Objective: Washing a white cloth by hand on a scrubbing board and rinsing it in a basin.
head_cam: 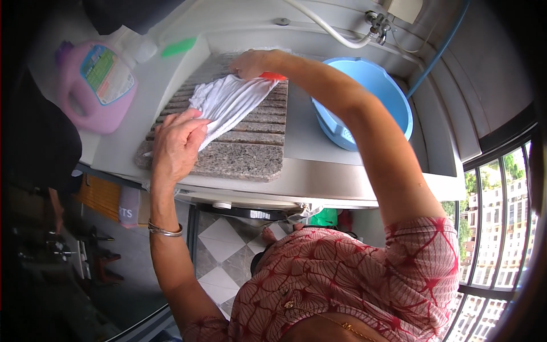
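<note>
A white cloth lies stretched at a slant over a ridged granite washboard in the sink. My left hand grips the cloth's near left end, its fingers resting against the board. At the cloth's far end, my right hand is curled over an orange-red object. Most of that object is hidden beneath the hand, which looks blurred. To the right of the board stands a light blue plastic basin, partly covered by my right forearm.
A pink detergent jug and a green item sit on the left ledge. A white hose runs to a metal tap at the back. Barred windows are on the right. At far left, a person's hand shows.
</note>
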Demonstrator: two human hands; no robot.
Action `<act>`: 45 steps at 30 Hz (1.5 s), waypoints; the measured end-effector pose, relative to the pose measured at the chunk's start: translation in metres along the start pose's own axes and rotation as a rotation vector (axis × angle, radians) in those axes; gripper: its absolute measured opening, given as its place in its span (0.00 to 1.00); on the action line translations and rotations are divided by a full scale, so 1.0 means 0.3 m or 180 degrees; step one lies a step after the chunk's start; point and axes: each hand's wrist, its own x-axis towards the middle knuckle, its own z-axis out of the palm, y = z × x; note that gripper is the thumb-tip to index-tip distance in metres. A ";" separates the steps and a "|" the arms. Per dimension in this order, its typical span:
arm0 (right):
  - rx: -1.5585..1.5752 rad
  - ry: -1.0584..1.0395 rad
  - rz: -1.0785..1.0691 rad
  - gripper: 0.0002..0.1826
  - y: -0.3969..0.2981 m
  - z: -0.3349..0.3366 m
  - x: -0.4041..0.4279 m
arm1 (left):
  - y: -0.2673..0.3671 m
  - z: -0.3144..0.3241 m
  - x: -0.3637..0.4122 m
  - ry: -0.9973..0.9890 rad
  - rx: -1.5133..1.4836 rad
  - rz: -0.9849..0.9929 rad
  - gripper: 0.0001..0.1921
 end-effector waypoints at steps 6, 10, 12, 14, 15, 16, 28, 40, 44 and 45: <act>-0.0414 0.2260 0.0021 0.12 0.095 -0.104 -0.170 | 0.008 -0.002 -0.007 0.0163 0.0087 -0.0108 0.10; -0.0359 0.2619 -0.0293 0.11 0.258 -0.116 -0.286 | 0.017 0.011 -0.008 0.0383 0.0169 -0.0206 0.10; -0.0224 0.1419 -0.1281 0.09 0.300 -0.082 -0.332 | 0.027 0.002 -0.004 0.0255 0.0351 -0.0208 0.10; 0.0134 0.0673 -0.1219 0.08 0.291 -0.046 -0.360 | 0.021 -0.008 -0.004 0.0158 0.0236 -0.0151 0.10; 0.0500 -0.0052 -0.1138 0.07 0.269 -0.031 -0.386 | 0.020 -0.013 -0.005 0.0054 0.0140 -0.0082 0.10; 0.0426 -0.0092 -0.0854 0.07 0.235 -0.038 -0.386 | 0.024 -0.012 -0.004 0.0128 0.0077 -0.0053 0.10; 0.0587 0.0170 -0.0676 0.17 0.053 -0.037 -0.154 | 0.027 -0.018 0.001 0.0095 -0.0029 -0.0011 0.09; 0.0806 -0.0054 -0.1064 0.15 0.010 -0.041 -0.110 | 0.031 -0.016 0.002 0.0113 -0.0079 -0.0137 0.09; 0.0175 0.0482 -0.0860 0.14 0.011 -0.072 -0.097 | 0.026 -0.015 -0.001 0.0088 -0.0061 -0.0109 0.10; -0.0064 0.1053 -0.0750 0.11 0.018 -0.082 -0.076 | 0.025 -0.011 -0.004 0.0188 0.0036 -0.0089 0.10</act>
